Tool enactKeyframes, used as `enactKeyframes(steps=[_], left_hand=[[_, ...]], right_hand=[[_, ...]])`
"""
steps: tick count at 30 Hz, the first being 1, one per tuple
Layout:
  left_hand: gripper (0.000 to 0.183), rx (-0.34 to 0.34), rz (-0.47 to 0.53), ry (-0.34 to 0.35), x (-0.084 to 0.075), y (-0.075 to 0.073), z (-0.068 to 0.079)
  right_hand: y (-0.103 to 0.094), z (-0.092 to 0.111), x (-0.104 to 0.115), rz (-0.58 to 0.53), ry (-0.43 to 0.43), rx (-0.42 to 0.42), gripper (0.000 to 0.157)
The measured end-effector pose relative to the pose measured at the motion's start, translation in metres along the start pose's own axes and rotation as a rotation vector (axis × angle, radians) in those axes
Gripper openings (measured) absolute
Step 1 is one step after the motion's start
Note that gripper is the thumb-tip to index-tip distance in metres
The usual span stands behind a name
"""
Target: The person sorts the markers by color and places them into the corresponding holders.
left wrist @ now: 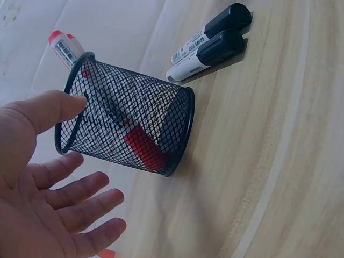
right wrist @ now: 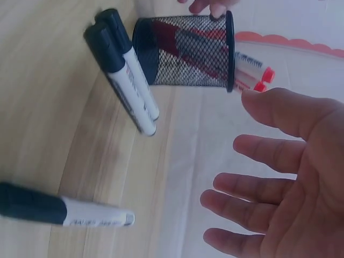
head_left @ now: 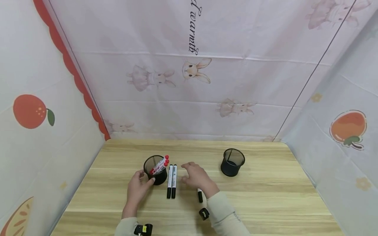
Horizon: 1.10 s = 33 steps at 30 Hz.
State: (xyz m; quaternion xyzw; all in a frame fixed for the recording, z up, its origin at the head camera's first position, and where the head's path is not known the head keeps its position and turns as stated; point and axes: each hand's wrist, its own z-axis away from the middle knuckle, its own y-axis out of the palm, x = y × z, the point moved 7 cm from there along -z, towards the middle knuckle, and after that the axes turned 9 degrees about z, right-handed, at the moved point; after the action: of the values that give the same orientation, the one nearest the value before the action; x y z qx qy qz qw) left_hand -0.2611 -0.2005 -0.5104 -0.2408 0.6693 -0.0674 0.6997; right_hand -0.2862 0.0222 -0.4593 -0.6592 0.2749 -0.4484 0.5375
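Observation:
A black mesh pen cup (head_left: 158,179) stands on the table with red-capped markers (head_left: 161,165) leaning in it. My left hand (head_left: 138,190) is beside that cup, its thumb at the rim and the other fingers spread loosely at the side. Two black-capped markers (head_left: 172,182) lie side by side just right of the cup. My right hand (head_left: 197,178) hovers to their right, fingers extended and apart, holding nothing. Partly hidden under the right wrist, a third black-capped marker (right wrist: 70,209) lies on the table.
A second black mesh cup (head_left: 231,167) stands farther right, with no markers showing in it. The wood-grain table (head_left: 265,196) meets a printed cloth (head_left: 192,121) at its back edge. More printed cloth hangs on both sides.

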Motion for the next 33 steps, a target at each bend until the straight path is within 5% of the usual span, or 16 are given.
enactKeyframes(steps=[9,16,21,33], left_hand=[[0.055,0.012,-0.171,0.062,-0.01,-0.004,0.009],[0.06,0.083,-0.302,0.167,-0.014,-0.003,0.014],[0.06,0.074,-0.394,0.25,-0.016,-0.003,0.019],[0.056,0.024,-0.421,0.346,-0.022,0.0,0.027]], right_hand=[[0.0,0.008,-0.015,0.036,0.022,-0.002,0.046],[-0.002,0.014,-0.022,0.042,0.044,-0.006,0.045],[-0.004,0.019,-0.029,0.054,0.053,-0.025,0.043],[-0.01,0.03,-0.044,0.067,0.048,-0.111,0.043]])
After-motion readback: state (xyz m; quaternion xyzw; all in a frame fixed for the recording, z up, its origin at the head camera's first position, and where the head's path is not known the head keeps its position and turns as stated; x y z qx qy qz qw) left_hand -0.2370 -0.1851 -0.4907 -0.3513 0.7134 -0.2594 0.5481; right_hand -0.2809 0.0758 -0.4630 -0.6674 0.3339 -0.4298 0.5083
